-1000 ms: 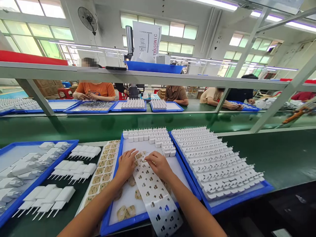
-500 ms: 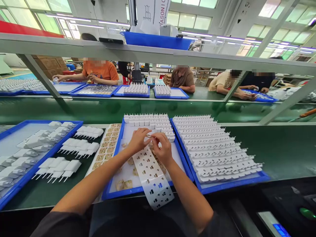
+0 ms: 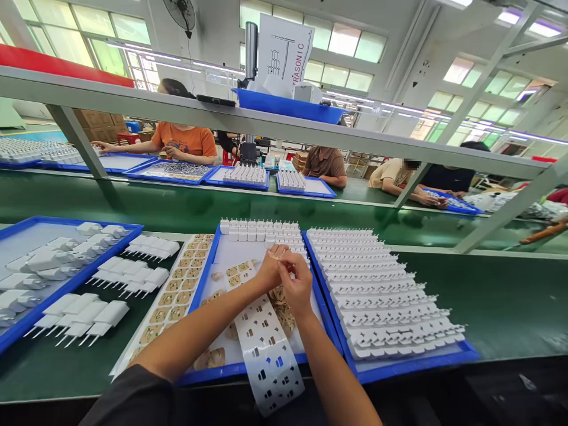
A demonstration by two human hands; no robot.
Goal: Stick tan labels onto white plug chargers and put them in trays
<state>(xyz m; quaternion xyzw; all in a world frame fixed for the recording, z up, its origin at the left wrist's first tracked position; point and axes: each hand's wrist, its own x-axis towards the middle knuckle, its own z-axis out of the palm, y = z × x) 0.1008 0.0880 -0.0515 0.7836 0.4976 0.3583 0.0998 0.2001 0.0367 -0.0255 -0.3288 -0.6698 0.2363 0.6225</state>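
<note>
Over the middle blue tray (image 3: 326, 313), my left hand (image 3: 268, 271) and my right hand (image 3: 296, 283) meet, fingertips pinched together. Between them a thin tan piece (image 3: 275, 256) shows, mostly hidden by the fingers. Below my wrists a white strip with small cut-outs (image 3: 266, 349) hangs over the tray's front edge. Crumpled tan film pieces (image 3: 284, 310) lie in the tray beside it. Just behind my hands stand rows of white plug housings (image 3: 248, 231), pins up. Left of the tray lies a sheet of tan stickers (image 3: 171, 290).
Upright white housings fill most of the right blue tray (image 3: 390, 367). On the left, white plugs (image 3: 84, 313) lie by another blue tray (image 3: 133, 234). A grey shelf rail (image 3: 266, 121) crosses above the bench. Co-workers sit across the green belt (image 3: 248, 204).
My view has tilted up slightly, so the bench sits lower. My hands have drawn closer together, the left partly behind the right. The strip still hangs below them.
</note>
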